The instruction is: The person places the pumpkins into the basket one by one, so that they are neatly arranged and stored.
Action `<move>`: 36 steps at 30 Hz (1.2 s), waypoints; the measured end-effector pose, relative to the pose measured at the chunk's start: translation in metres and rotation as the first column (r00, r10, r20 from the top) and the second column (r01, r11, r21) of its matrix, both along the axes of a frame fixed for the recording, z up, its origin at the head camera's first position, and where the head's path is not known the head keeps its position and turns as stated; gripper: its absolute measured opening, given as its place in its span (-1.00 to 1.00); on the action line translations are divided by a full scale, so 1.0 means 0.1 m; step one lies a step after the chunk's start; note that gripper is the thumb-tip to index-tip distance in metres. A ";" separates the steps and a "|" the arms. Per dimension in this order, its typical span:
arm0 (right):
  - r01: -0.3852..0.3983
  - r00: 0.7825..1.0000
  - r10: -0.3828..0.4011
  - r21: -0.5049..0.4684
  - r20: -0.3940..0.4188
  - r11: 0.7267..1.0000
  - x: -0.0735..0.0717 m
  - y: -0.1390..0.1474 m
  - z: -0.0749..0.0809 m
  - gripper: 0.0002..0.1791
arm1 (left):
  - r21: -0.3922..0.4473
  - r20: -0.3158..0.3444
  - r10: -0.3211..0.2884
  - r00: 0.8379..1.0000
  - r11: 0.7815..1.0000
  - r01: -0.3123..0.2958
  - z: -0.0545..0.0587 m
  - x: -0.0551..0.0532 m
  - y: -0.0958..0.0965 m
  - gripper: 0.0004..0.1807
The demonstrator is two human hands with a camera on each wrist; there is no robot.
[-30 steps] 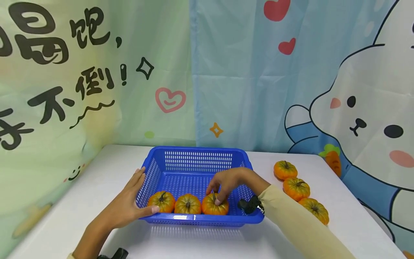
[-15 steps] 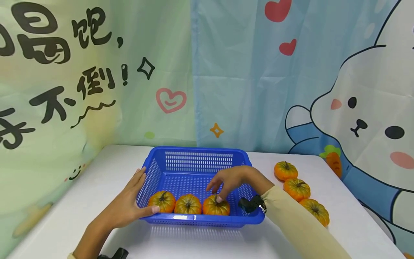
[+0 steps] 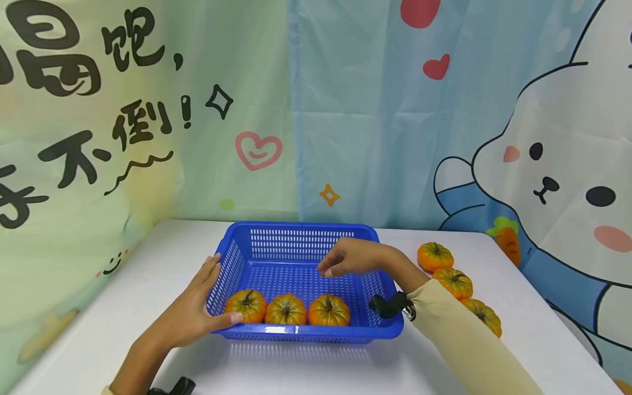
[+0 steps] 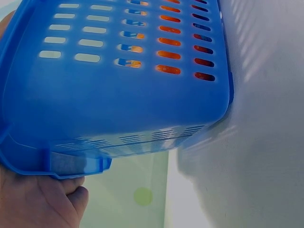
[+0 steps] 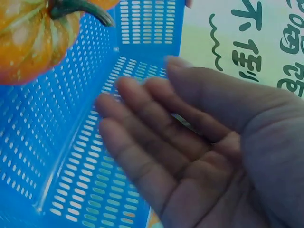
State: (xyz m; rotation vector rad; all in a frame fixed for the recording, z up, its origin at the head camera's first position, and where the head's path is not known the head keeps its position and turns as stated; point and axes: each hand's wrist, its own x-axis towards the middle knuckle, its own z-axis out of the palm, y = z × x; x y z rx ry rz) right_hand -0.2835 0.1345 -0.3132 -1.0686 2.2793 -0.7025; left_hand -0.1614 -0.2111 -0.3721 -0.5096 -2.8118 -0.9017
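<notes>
A blue plastic basket [image 3: 296, 332] stands on the white table, with three small orange pumpkins in a row along its near wall: a left pumpkin [image 3: 246, 305], a middle one and a right pumpkin [image 3: 329, 310]. My left hand [image 3: 197, 307] holds the basket's near left corner, thumb over the front rim and fingers along the left side; the left wrist view shows bent fingers [image 4: 76, 194] by the rim. Above the basket's right half hovers my right hand [image 3: 353, 258], fingers loosely bent, holding nothing. The right wrist view shows its bare palm [image 5: 199, 180], apart from the nearby pumpkin [image 5: 33, 38].
Three more pumpkins [image 3: 453, 283] lie in a slanting line on the table [image 3: 415, 362], right of the basket and beside my right forearm. Behind the table hangs a printed curtain [image 3: 345, 137].
My right hand has let go of the right pumpkin's stem and risen up and away from it. That pumpkin stays in the row. The left hand keeps its place on the basket.
</notes>
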 end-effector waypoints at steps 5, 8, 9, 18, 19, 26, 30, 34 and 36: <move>0.050 0.998 -0.056 -0.124 -0.039 0.991 0.02 0.05 0.06 -0.71 | 0.001 0.003 0.002 1.000 1.000 -0.002 0.00 0.01 0.00 0.23; 0.074 0.994 -0.086 -0.154 -0.070 0.985 0.04 0.09 0.10 -0.71 | -0.003 0.006 0.005 1.000 1.000 -0.005 0.00 0.01 0.00 0.23; 0.081 0.992 -0.095 -0.163 -0.077 0.983 0.04 0.11 0.11 -0.71 | -0.006 0.005 0.005 1.000 1.000 -0.005 0.00 0.00 0.00 0.23; 0.153 0.982 -0.172 -0.196 -0.080 0.969 0.09 0.28 0.15 -0.70 | -0.005 0.001 0.003 1.000 1.000 -0.003 0.00 0.00 0.00 0.23; 0.155 0.981 -0.175 -0.202 -0.086 0.967 0.10 0.30 0.15 -0.70 | -0.004 0.004 0.003 1.000 1.000 -0.003 0.00 0.00 0.00 0.23; 0.183 0.971 -0.211 -0.216 -0.112 0.959 0.17 0.43 0.18 -0.69 | -0.005 0.012 0.007 1.000 1.000 -0.006 -0.01 0.00 0.00 0.22; 0.173 0.969 -0.205 -0.213 -0.137 0.962 0.20 0.52 0.17 -0.68 | -0.010 0.006 0.004 1.000 1.000 -0.004 -0.01 0.00 0.00 0.22; 0.174 0.969 -0.205 -0.211 -0.137 0.962 0.22 0.60 0.16 -0.66 | -0.014 0.003 0.006 1.000 1.000 -0.006 -0.01 0.00 0.00 0.22; 0.199 0.966 -0.227 -0.206 -0.123 0.958 0.25 0.64 0.16 -0.66 | -0.017 0.005 0.007 1.000 1.000 -0.007 0.00 0.00 0.00 0.22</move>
